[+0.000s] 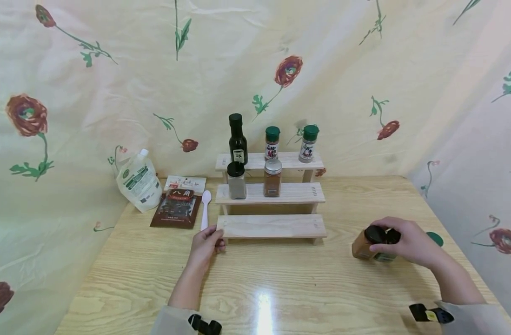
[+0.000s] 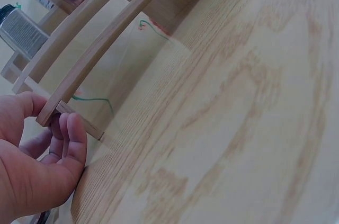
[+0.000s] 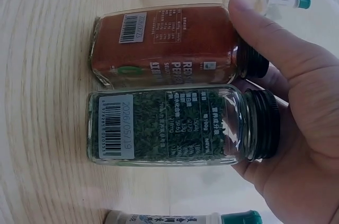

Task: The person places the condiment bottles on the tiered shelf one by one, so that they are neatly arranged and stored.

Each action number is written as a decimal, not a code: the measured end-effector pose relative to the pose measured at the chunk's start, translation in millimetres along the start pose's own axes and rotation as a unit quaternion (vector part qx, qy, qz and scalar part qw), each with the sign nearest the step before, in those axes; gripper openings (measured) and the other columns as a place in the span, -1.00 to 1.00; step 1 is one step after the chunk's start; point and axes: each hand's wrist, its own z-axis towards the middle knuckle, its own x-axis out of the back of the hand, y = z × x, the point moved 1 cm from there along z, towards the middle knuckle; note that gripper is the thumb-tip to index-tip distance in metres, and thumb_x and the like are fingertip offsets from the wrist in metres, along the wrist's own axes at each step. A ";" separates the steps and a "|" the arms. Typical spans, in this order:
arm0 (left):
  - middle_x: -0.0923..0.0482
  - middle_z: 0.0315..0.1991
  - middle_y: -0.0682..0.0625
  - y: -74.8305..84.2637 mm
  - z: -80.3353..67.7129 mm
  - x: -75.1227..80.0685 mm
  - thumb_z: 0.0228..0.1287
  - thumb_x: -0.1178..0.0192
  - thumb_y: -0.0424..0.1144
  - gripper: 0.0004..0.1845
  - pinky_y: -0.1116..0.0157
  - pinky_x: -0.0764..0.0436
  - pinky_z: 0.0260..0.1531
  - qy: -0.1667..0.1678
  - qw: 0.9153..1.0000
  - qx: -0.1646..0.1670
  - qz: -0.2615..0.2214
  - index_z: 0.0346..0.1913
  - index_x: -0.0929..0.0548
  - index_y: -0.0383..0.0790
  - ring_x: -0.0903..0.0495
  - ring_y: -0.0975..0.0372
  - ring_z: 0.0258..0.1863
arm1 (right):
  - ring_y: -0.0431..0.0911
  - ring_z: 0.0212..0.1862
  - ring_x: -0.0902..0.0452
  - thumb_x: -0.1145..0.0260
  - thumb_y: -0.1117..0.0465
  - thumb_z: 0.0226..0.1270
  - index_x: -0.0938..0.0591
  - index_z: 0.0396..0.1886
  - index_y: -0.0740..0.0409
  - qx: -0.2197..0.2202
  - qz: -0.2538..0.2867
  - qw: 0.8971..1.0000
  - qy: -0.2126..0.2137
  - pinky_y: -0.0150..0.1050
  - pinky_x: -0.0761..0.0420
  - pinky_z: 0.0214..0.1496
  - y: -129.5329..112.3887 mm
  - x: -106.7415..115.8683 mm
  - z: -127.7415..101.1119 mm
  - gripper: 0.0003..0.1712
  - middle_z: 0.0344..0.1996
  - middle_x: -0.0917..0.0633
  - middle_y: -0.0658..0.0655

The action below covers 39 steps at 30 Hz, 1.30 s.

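My right hand (image 1: 410,242) grips 2 upright spice jars (image 1: 374,244) by their black caps at the table's right, while my left hand (image 1: 207,243) pinches the rack's (image 1: 272,226) near-left corner.

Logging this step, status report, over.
Left hand holds the rack's bottom-shelf corner. Right hand grips two black-capped spice jars standing on the table. Nothing blocking.
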 end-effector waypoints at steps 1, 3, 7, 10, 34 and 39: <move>-0.54 -0.45 -0.04 -0.5 0.1 -0.1 0.44 -0.15 -0.43 -0.57 0.46 -0.66 -0.53 0.000 1.000 -0.001 0.001 0.25 -0.42 -0.63 -0.54 0.32 -0.55 | -0.34 -0.19 -0.56 -0.68 0.14 -0.01 -0.69 0.01 0.15 0.005 -0.002 1.000 0.003 -0.34 -0.62 -0.33 0.4 -0.6 0.1 -0.44 -0.16 -0.71 0.01; -0.54 -0.46 -0.04 -1.0 0.2 -0.2 0.43 -0.15 -0.43 -0.58 0.46 -0.66 -0.53 0.000 1.000 -0.001 0.002 0.24 -0.43 -0.63 -0.54 0.32 -0.56 | -0.34 -0.20 -0.56 -0.69 0.15 -0.03 -0.70 -0.01 0.13 0.015 -0.005 1.000 0.006 -0.33 -0.62 -0.34 1.2 -1.1 0.6 -0.46 -0.17 -0.72 -0.01; -0.54 -0.44 -0.04 -1.7 0.6 0.2 0.43 -0.15 -0.43 -0.58 0.46 -0.66 -0.52 0.000 1.000 -0.002 0.002 0.24 -0.44 -0.63 -0.55 0.32 -0.55 | -0.34 -0.20 -0.57 -0.68 0.14 -0.02 -0.70 -0.05 0.09 0.024 -0.012 1.000 0.013 -0.33 -0.62 -0.34 2.6 -2.5 0.5 -0.50 -0.19 -0.72 -0.04; -0.54 -0.42 -0.04 -1.5 0.8 0.3 0.43 -0.15 -0.42 -0.57 0.45 -0.67 -0.51 -0.002 1.000 -0.004 0.001 0.25 -0.42 -0.64 -0.55 0.32 -0.54 | -0.34 -0.21 -0.57 -0.68 0.15 -0.01 -0.70 -0.07 0.06 0.026 -0.016 0.999 0.020 -0.34 -0.61 -0.35 3.9 -4.3 -0.4 -0.52 -0.20 -0.71 -0.06; -0.54 -0.41 -0.06 -0.9 1.7 0.6 0.42 -0.17 -0.42 -0.52 0.44 -0.69 -0.50 0.000 1.000 0.006 0.005 0.29 -0.39 -0.64 -0.55 0.33 -0.54 | -0.58 0.09 -0.35 -0.56 0.26 0.19 -0.66 0.12 0.10 -0.023 0.040 0.992 0.121 -0.64 -0.29 0.03 -15.4 1.8 21.5 -0.52 -0.01 -0.63 -0.19; -0.55 -0.42 -0.05 -0.5 1.8 0.7 0.42 -0.17 -0.42 -0.54 0.45 -0.68 -0.52 0.000 1.000 0.007 0.003 0.28 -0.41 -0.63 -0.55 0.33 -0.54 | -0.53 0.04 -0.40 -0.54 0.32 0.20 -0.67 0.10 0.11 -0.004 0.045 0.989 0.142 -0.64 -0.32 -0.02 -21.9 4.3 33.3 -0.55 -0.05 -0.61 -0.30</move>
